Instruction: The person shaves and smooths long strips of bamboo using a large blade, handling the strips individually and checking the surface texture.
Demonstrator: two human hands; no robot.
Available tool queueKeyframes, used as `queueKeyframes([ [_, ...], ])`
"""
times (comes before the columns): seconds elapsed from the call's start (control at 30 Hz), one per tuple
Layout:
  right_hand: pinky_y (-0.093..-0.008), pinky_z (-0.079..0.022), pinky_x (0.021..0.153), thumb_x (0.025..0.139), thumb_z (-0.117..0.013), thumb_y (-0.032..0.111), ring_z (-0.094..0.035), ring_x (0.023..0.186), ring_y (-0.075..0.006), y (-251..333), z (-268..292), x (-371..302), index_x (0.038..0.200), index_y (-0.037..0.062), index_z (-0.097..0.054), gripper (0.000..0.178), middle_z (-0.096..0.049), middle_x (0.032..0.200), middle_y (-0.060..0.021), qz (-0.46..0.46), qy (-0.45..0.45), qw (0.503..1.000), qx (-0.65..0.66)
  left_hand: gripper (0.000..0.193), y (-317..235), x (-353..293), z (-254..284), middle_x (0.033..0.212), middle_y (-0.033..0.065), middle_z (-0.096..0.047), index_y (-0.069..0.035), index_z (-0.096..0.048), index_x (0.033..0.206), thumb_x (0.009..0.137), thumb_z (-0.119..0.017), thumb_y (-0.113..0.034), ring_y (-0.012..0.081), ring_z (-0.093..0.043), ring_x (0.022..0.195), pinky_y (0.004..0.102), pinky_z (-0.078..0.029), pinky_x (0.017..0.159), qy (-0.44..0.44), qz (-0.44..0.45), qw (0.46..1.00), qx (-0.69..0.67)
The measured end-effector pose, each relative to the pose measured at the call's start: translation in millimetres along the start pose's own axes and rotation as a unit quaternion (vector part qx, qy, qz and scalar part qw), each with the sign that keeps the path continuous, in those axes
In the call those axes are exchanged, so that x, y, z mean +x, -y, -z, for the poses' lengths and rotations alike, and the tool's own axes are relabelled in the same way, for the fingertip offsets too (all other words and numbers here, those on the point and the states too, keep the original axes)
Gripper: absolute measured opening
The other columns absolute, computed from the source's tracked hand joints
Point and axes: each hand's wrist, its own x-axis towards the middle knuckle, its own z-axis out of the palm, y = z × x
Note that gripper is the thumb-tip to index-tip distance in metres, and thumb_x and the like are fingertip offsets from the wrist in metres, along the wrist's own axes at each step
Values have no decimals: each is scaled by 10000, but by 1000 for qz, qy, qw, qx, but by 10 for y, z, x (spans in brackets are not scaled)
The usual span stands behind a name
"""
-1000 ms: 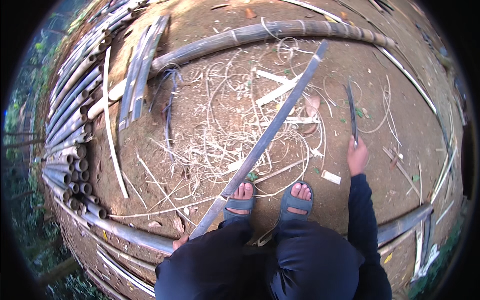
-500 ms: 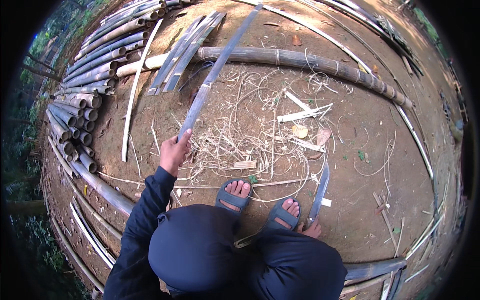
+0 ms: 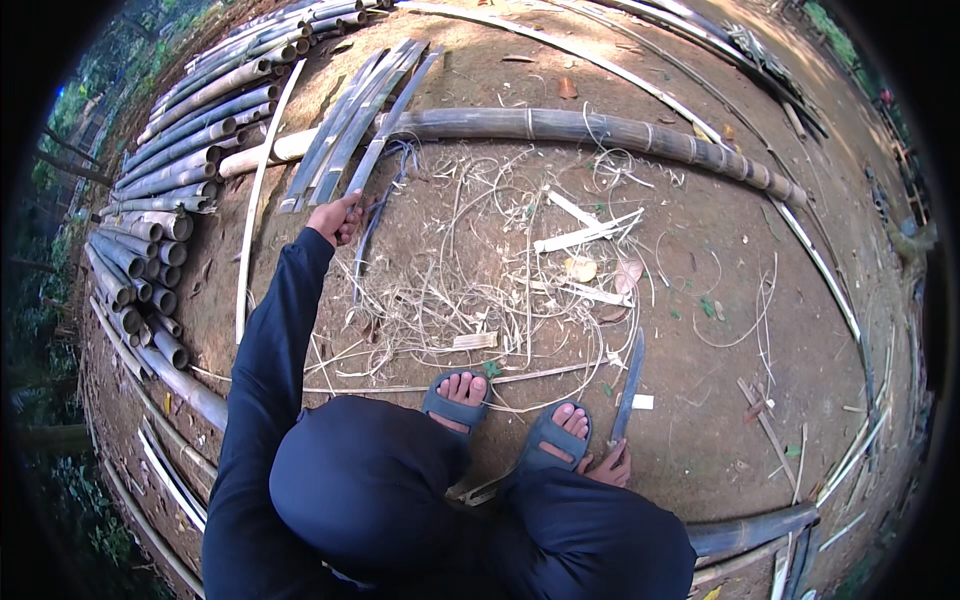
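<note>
My left hand (image 3: 338, 219) reaches far forward, its fingers closed round the near end of a split bamboo slat (image 3: 376, 146). That slat lies alongside several other dark bamboo slats (image 3: 335, 140), which rest slanting across a long bamboo pole (image 3: 480, 124). Down by my right foot, my right hand (image 3: 610, 466) grips the handle of a machete (image 3: 630, 388), partly hidden in the fingers. Its blade points away from me, close over the ground beside a small white piece (image 3: 642, 402).
Thin bamboo shavings (image 3: 440, 300) litter the dirt before my sandals (image 3: 457, 400). Cut bamboo poles (image 3: 150, 250) are stacked at the left. One pale strip (image 3: 262, 200) lies near them, and long strips (image 3: 600, 62) run along the far right. Another pole (image 3: 755, 528) lies low at right.
My left hand has moved forward and left, bringing the bamboo slat down beside the others on the pole. My right hand keeps hold of the machete, whose blade has turned slightly.
</note>
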Motion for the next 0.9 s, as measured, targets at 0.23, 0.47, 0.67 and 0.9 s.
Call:
queueKeyframes([
  [0.23, -485, -398, 1000, 778, -598, 323, -479, 1214, -345, -12, -46, -17, 1459, 111, -425, 734, -476, 1347, -163, 16, -4, 1000, -12, 326, -419, 435, -237, 579, -63, -444, -141, -513, 702, 888, -696, -337, 55, -324, 409, 235, -244, 376, -55, -23, 998, 18],
  [0.47, -508, -390, 996, 787, -588, 317, -480, 1204, -373, -21, -11, 33, 1453, 96, -425, 720, -475, 1345, -189, 11, 11, 1000, -19, 346, -387, 809, -236, 553, -28, -484, -119, -541, 643, 861, -735, -306, 87, -384, 399, 256, -298, 362, -100, -48, 991, 72],
  [0.67, -511, -385, 1000, 782, -596, 300, -471, 1211, -386, 34, 3, 37, 1447, 92, -427, 717, -471, 1348, -197, 7, 19, 1000, -15, 268, -280, 1067, -164, 554, 13, -535, -76, -572, 691, 836, -756, -205, 110, -470, 413, 287, -359, 356, -104, -59, 991, 65],
  [0.9, -515, -376, 1013, 757, -629, 237, -454, 1230, -394, 31, 44, 5, 1450, 108, -423, 734, -458, 1352, -205, -10, 27, 1000, -9, 313, -301, 962, -306, 591, 108, -622, 87, -597, 906, 804, -723, -181, 194, -634, 459, 317, -472, 357, -222, -168, 923, 266],
])
